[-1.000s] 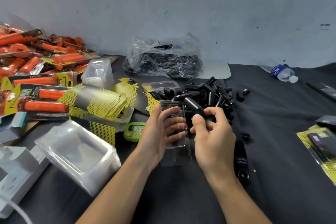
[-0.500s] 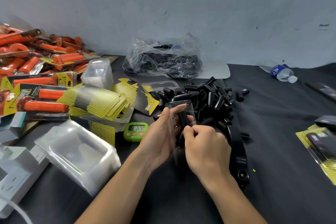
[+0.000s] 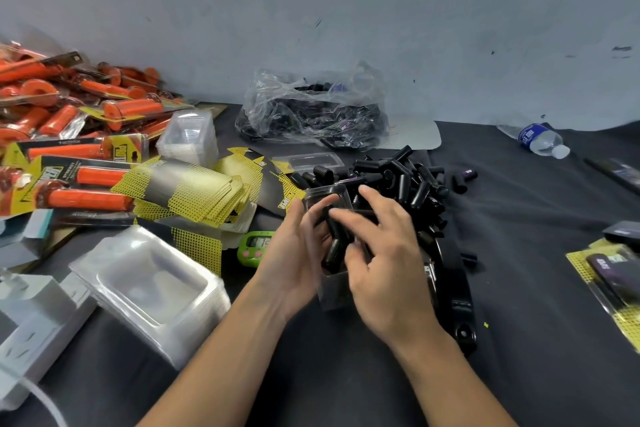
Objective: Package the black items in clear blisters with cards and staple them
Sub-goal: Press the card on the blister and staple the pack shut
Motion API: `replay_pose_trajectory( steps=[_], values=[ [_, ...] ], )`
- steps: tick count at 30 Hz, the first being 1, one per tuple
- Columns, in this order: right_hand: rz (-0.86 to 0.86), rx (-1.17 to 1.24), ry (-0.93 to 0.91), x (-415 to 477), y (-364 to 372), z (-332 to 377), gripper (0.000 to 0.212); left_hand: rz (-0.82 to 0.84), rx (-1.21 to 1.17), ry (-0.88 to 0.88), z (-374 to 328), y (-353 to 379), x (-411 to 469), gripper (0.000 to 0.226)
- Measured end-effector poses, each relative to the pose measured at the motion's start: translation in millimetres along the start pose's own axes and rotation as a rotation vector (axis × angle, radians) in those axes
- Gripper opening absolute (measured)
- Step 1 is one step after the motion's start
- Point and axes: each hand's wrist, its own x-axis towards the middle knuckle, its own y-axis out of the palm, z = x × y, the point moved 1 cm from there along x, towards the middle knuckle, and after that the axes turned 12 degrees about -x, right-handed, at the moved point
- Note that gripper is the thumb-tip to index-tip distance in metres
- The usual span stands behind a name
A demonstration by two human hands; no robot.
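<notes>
My left hand (image 3: 298, 253) holds a clear blister (image 3: 334, 291) upright at the table's middle, thumb and fingers curled round its left side. A black tubular item (image 3: 334, 248) lies inside the blister. My right hand (image 3: 384, 260) rests over the blister's front, fingers spread and touching the black item. Right behind the hands is a pile of loose black items (image 3: 398, 180). Yellow and black cards (image 3: 194, 191) are stacked to the left. A stack of clear blisters (image 3: 149, 288) sits at front left. A black stapler (image 3: 453, 295) lies just right of my right hand.
Packaged orange grips (image 3: 69, 149) heap at far left. A plastic bag of black parts (image 3: 311, 111) stands at the back wall, a water bottle (image 3: 540, 139) at back right. A green timer (image 3: 254, 248) lies left of my hands. Finished black packs (image 3: 613, 274) lie at right.
My right hand brought a black item from the pile and pushed it down into the blister held by my left hand. Its fingers have since loosened and spread over the blister.
</notes>
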Motion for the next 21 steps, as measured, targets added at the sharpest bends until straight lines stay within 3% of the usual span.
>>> replay_pose_trajectory(
  steps=[3, 8, 14, 21],
  values=[
    [0.182, -0.062, 0.007, 0, 7, 2, 0.049, 0.004, -0.043, -0.037, 0, 3, -2, 0.067],
    [0.183, -0.038, 0.033, -1, 9, 0, 0.043, 0.014, -0.050, -0.036, 2, 4, 1, 0.068],
    [0.057, 0.092, 0.030, -3, 4, 4, 0.047, -0.033, -0.028, -0.057, -1, -2, 2, 0.068],
    [-0.086, 0.162, -0.035, -1, 10, 19, 0.042, -0.077, -0.003, -0.070, -6, -6, 2, 0.037]
  ],
)
